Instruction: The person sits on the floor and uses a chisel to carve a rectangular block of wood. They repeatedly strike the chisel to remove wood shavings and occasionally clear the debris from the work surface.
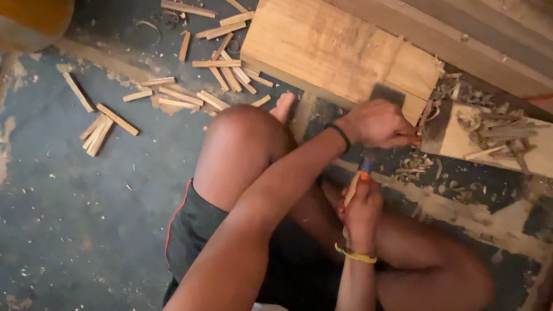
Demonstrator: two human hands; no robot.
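your left hand grips a dark blade against the wooden block; your right hand, nearer you, holds an upright stick.

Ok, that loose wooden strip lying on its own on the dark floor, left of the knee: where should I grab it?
Take the wooden strip across its middle, pinching the two long edges from above. It lies flat and slanted on the floor, clear of the small bundle of strips beside it, so both sides look open.
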